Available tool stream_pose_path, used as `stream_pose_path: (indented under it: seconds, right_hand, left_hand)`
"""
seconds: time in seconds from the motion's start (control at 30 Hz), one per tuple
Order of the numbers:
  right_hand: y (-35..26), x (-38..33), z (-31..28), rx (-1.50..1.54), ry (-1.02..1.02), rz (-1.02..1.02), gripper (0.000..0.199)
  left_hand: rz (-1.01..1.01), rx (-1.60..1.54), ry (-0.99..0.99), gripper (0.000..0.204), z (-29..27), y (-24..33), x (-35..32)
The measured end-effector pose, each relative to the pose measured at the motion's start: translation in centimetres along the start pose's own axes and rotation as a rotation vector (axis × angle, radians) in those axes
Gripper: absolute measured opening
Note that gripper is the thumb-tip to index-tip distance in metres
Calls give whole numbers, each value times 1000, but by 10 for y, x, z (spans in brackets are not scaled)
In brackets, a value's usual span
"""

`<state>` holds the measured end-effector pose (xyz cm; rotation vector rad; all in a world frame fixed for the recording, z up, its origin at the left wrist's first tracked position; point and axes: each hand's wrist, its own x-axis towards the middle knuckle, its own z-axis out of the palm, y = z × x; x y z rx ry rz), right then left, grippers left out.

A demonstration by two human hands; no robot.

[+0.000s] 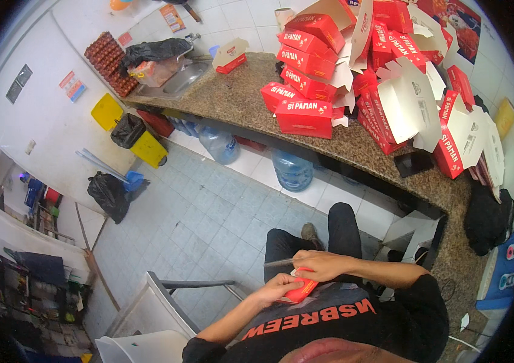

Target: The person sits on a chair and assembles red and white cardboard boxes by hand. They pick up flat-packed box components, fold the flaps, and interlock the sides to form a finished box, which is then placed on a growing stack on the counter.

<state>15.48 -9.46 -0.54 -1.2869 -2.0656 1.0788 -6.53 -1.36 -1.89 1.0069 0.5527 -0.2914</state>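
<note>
Close to my body, above my lap, I hold a red cardboard food box, folded and partly hidden by my fingers. My left hand is closed on its left side, fingers over the top edge. My right hand is bent over the upper edge, its fingers closed against the card. A thin greyish strip sticks out leftward beside the right hand; I cannot tell whether it belongs to the box. On the counter ahead, several folded red boxes with white insides are stacked in a large heap.
The speckled stone counter runs along the far side and bends down my right. A black phone lies by the heap. Water jugs stand beneath. A metal table and white bucket are at my left; a yellow bin stands farther off.
</note>
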Motion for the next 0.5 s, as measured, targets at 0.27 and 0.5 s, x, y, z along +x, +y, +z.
stream_pose_path:
  seconds: [0.27,0.5]
  right_hand:
    - [19,2,-7,80,127,-68,33]
    - [-6,4,-18,15,353,128,25]
  left_hand:
    - [222,46,149,46,-12,16,-22]
    - [372,579,409,55,-10,17,-21]
